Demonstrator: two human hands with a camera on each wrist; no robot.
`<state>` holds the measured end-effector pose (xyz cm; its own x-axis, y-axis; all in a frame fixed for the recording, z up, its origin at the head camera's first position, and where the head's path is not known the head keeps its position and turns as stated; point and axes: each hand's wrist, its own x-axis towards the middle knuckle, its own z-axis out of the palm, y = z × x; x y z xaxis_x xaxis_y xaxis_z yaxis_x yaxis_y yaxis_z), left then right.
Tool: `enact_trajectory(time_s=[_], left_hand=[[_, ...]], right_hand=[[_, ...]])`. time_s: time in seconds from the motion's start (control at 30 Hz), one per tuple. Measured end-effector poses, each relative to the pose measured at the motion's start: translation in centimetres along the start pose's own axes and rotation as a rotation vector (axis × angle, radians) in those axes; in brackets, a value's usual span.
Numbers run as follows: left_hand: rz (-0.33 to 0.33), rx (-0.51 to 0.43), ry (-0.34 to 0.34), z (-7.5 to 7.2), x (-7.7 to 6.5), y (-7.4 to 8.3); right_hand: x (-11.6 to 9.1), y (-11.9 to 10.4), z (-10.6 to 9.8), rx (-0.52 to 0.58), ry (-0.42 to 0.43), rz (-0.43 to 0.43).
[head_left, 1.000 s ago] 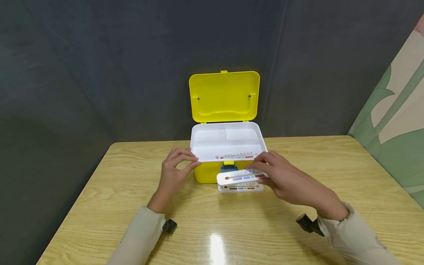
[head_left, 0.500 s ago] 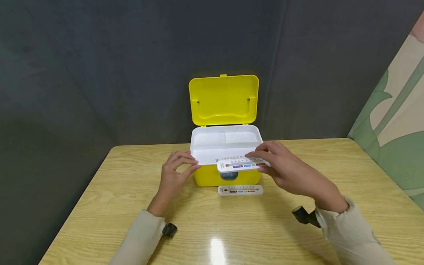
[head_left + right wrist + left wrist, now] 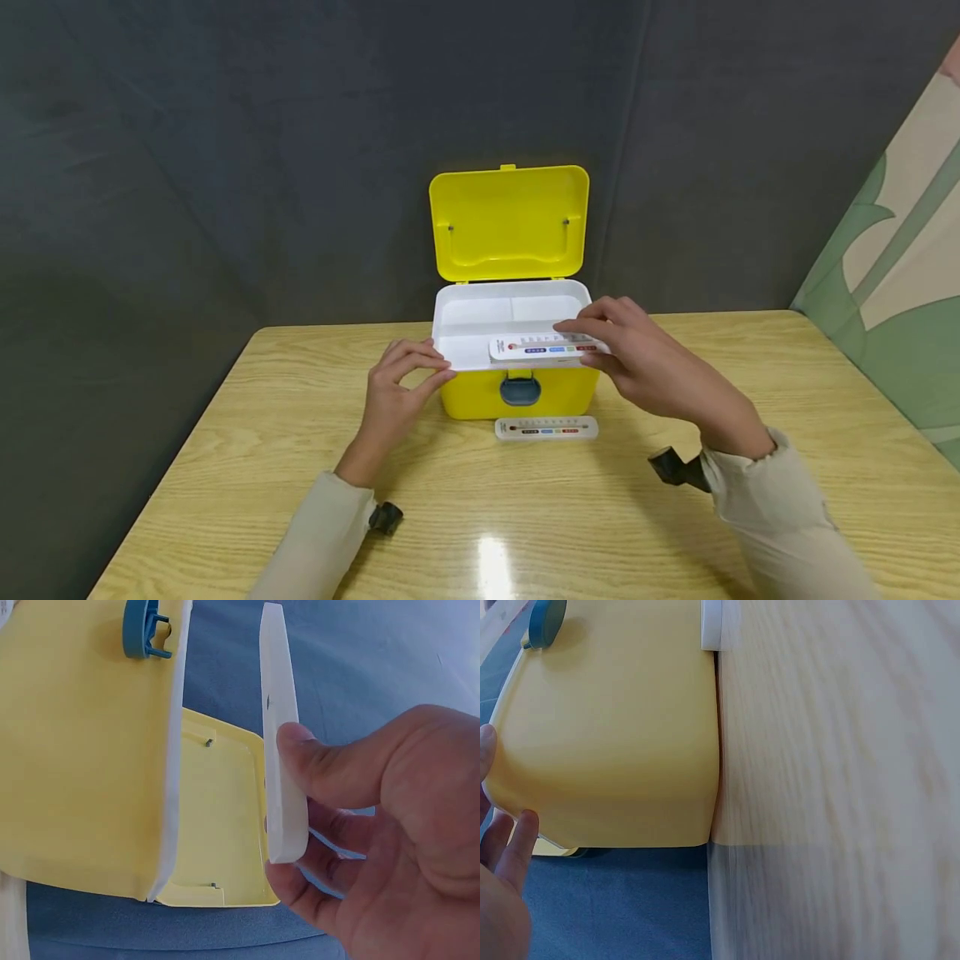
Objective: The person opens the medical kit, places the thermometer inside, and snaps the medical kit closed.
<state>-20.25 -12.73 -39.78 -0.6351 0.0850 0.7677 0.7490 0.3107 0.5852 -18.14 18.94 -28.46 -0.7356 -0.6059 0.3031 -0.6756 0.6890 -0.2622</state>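
A yellow storage box (image 3: 472, 398) stands with its lid raised, and a white divided tray (image 3: 461, 352) fills its top. At the box's left front corner, my left hand (image 3: 393, 396) holds the rim with thumb and fingers. My right hand (image 3: 637, 362) pinches a flat white thermometer (image 3: 543, 346) by its right end, just above the tray's front compartment. Its thumb lies on one side and its fingers on the other in the right wrist view. On the table before the box lies a second thermometer (image 3: 546, 428). The front compartment's right part is hidden behind the held thermometer.
The open yellow lid (image 3: 510, 221) leans back toward a dark cloth backdrop (image 3: 337, 167). A blue-grey latch (image 3: 520, 390) hangs on the box's front. Wood-grained table (image 3: 465, 500) surface extends on both sides and in front. A patterned panel (image 3: 900, 250) stands at the right.
My right hand has lifted the thermometer from just above the one on the table, up and forward over the tray's front. The thermometer seen earlier in the tray is now covered. The left hand stays.
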Motion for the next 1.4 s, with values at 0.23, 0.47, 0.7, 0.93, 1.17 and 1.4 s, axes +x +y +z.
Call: enact_trajectory(time_s=[0.23,0.47,0.7,0.93,1.17,1.4], left_hand=[[-0.019,0.01,0.006,-0.1,0.0,0.1],[-0.014,0.016,0.014,-0.3,-0.1,0.2],[-0.023,-0.006,0.001,-0.2,-0.3,0.2],[-0.024,-0.003,0.004,-0.3,-0.2,0.5],[-0.01,-0.017,-0.005,-0.4,0.0,0.6],[-0.008,-0.024,-0.003,-0.4,-0.1,0.6]], right_hand=[[0.8,0.0,-0.2,-0.007,0.032,0.021],[2.0,0.2,-0.4,0.014,0.042,0.047],[2.2,0.8,0.6,0.042,-0.002,0.137],[2.5,1.2,1.3,0.028,-0.005,0.136],[2.9,1.5,2.0,-0.003,-0.01,0.141],[3.3,2.0,2.9,-0.033,0.012,0.135]])
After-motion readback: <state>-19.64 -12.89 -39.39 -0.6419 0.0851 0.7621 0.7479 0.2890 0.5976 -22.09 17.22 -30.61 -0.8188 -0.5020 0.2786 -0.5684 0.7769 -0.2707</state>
